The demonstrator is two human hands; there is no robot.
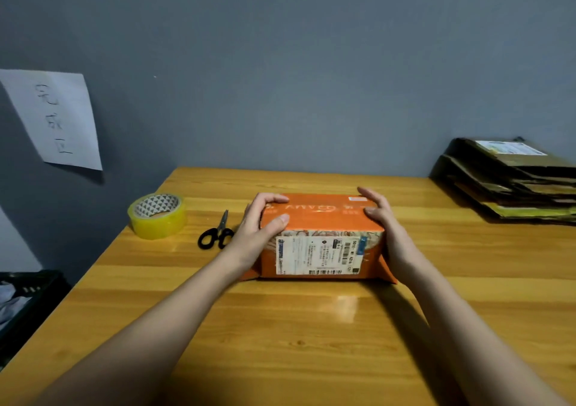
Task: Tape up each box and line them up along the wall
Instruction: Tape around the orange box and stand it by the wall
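Here, left hand [260,229] and right hand [385,228] clasp the orange box [321,215] at table [280,327] centre (no tape on it visible); tape roll [158,215] at nine o'clock lies untouched, flattened boxes [511,178] at two o'clock await.

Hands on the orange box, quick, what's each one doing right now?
Left hand: holding the orange box at its left end, fingers curled over the top edge.
Right hand: holding the box's right end, fingers curled over the top.
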